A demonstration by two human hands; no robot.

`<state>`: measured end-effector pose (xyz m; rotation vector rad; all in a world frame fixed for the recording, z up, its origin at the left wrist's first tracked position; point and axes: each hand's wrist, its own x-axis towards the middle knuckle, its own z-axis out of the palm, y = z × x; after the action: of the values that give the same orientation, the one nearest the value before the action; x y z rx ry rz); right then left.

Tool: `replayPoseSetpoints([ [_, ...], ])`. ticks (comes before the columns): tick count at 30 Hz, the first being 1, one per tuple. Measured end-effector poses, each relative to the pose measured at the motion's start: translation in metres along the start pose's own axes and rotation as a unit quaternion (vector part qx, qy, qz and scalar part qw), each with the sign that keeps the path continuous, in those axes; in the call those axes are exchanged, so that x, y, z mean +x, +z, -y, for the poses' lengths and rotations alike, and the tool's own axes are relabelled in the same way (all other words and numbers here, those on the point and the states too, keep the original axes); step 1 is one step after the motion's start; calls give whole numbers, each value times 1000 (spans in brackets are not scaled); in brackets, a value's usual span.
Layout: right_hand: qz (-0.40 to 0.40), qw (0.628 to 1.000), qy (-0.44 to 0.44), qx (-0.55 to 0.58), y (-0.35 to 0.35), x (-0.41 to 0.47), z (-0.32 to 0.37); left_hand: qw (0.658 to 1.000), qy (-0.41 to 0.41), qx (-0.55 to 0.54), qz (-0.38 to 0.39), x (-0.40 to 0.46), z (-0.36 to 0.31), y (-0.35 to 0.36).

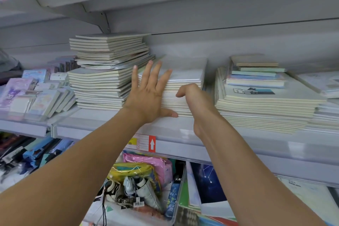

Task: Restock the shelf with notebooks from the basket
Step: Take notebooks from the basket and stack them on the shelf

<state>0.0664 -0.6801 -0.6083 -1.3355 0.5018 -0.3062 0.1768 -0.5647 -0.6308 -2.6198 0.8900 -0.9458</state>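
Seen from a head-worn camera: two bare arms reach up and forward to a grey shop shelf (113, 124) stacked with notebooks. In the middle of the shelf sits the middle stack of notebooks (185, 79), lying flat, page edges facing the viewer, long sides running left to right. The left hand (148, 95) lies flat and released against the stack's left front corner — fingers straight and spread up the edges, thumb along the bottom notebook where it meets the shelf. The right hand (192, 97) is at the stack's front right, wrist bent, fingers curled toward the page edges; whether it grips anything I cannot tell, since its fingertips are hidden.

The stack lies directly ahead of both hands, touching them, with the left hand more fully on it. To its left, just beside it, stands a taller stack (108, 71); to its right, a gap apart, a wider stack (264, 104) topped with smaller notebooks. The likely move is a push backward to square the pile — the taller neighbour looks uneven and could slip if bumped.

The supply basket cannot be picked out with certainty. Below the shelf are pouches (146, 167) and a red arrow price tag (151, 144).
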Motion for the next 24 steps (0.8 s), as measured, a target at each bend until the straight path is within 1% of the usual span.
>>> replayPoseSetpoints([
  [3,15,1000,10,12,-6,-12,2,1000,6,-13,14,-1,0,-7],
  [5,-9,1000,-18,14,0,-19,1,999,23,-15,18,-3,4,-10],
  [7,-51,995,-90,-6,13,-29,-4,999,41,-21,18,-5,6,-12],
  [8,-65,988,-136,-27,21,-33,-8,998,46,-35,5,-6,9,-12],
  [10,-79,965,-235,-86,36,-43,-16,993,51,-101,-42,-13,18,-13],
  [11,-90,945,-293,-116,40,-49,-18,985,45,-147,-74,-21,27,-15],
  [12,-102,920,-352,-138,43,-52,-20,974,29,-192,-116,-30,39,-16],
  [13,-94,900,-399,-151,47,-51,-21,959,-2,-231,-168,-41,54,-16],
  [14,-64,889,-423,-162,51,-48,-22,939,-47,-261,-220,-51,71,-15],
  [16,7,887,-417,-198,65,-38,-27,885,-171,-323,-289,-68,111,-13],
  [17,36,889,-403,-215,73,-34,-29,855,-233,-354,-297,-72,131,-11],
  [18,61,890,-385,-239,81,-30,-33,831,-283,-386,-282,-74,149,-9],
  [19,80,884,-367,-278,88,-25,-37,812,-322,-423,-241,-74,165,-5],
  [20,90,868,-351,-341,95,-21,-42,791,-347,-467,-188,-74,177,0],
  [22,89,830,-320,-448,105,-8,-49,746,-357,-555,-93,-73,189,17],
  [23,86,823,-311,-468,109,-2,-51,732,-350,-582,-55,-72,191,28],
  [24,81,816,-311,-481,115,2,-52,725,-346,-595,-32,-71,192,40],
])
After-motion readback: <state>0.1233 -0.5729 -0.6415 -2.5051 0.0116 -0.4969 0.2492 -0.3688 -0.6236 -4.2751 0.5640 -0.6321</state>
